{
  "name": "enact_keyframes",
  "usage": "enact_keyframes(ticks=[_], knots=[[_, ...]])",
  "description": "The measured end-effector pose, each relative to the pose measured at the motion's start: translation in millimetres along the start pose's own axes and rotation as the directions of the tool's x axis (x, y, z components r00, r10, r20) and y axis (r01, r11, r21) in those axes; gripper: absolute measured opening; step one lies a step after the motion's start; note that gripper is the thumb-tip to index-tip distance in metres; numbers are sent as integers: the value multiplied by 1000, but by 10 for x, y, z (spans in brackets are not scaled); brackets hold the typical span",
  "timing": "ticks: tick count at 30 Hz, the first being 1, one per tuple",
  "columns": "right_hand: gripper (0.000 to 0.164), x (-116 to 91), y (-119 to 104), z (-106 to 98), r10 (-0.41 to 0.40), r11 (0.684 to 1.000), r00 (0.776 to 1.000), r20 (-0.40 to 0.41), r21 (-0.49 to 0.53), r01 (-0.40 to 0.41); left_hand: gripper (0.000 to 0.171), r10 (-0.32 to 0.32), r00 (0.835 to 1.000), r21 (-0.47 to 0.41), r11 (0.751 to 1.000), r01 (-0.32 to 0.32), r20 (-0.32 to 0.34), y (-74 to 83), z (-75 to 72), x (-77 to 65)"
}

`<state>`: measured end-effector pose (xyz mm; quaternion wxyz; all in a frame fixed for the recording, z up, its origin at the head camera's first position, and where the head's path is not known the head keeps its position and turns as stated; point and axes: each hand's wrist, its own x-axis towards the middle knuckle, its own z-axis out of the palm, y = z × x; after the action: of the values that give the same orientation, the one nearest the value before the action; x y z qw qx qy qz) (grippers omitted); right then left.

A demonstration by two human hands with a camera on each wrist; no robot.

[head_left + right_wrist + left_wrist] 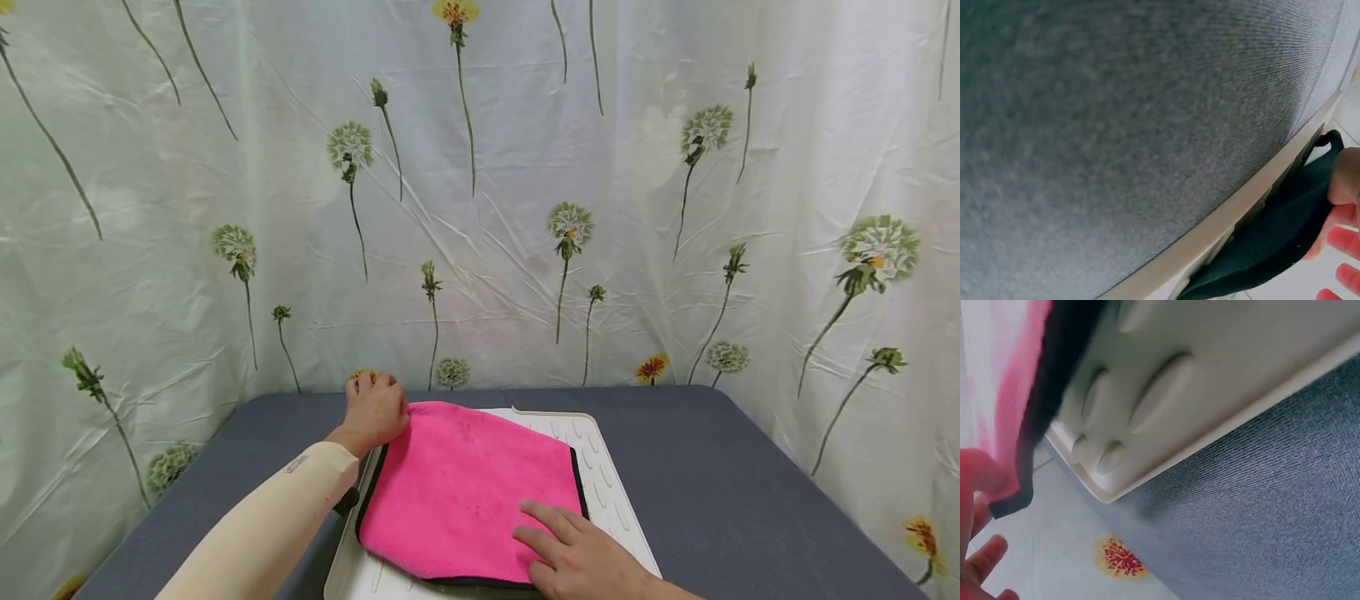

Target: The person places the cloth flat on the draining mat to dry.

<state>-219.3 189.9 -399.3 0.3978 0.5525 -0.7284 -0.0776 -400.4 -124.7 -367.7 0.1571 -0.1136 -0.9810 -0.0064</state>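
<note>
A bright pink cloth [472,492] with black edging lies spread over a cream ribbed tray [600,467]. At its far left corner my left hand [373,408] pinches the cloth between thumb and fingers. The left wrist view shows that edged corner [1013,503] raised beside the tray's corner. My right hand [588,554] is at the near right part of the cloth, fingers spread over the pink side. In the right wrist view its thumb [1346,175] presses the dark underside [1272,237], with a finger behind the edge.
The tray rests on a table with a dark grey cloth cover [720,492]. Behind the table hangs a pale curtain [495,208] printed with dandelions. A beige sleeve [277,517] covers my left forearm.
</note>
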Motion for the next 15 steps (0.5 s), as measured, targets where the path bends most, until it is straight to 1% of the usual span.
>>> enact_keyframes(ticks=[3,4,6,8,11,13,15], knots=[[36,-12,-14,1,32,999,999,17,39,-33,10,10,999,15,1000,-9,-50,1,11,17],[35,-10,-13,10,29,999,1000,2,36,-29,9,13,998,22,1000,-12,-56,4,13,21],[34,-9,-21,30,19,999,1000,-22,42,-18,8,22,998,44,999,-20,-56,10,17,24],[32,-6,-30,54,-6,999,998,-57,53,9,11,37,998,71,997,-33,-49,13,35,19],[30,-5,-56,71,-28,997,996,-81,73,34,15,55,998,110,993,-52,-32,15,73,15],[31,8,-66,68,-30,996,996,-89,82,37,15,66,997,126,990,-62,-27,18,89,4],[33,12,-82,67,-26,996,998,-60,80,30,15,72,997,142,987,-69,-19,22,103,-3]])
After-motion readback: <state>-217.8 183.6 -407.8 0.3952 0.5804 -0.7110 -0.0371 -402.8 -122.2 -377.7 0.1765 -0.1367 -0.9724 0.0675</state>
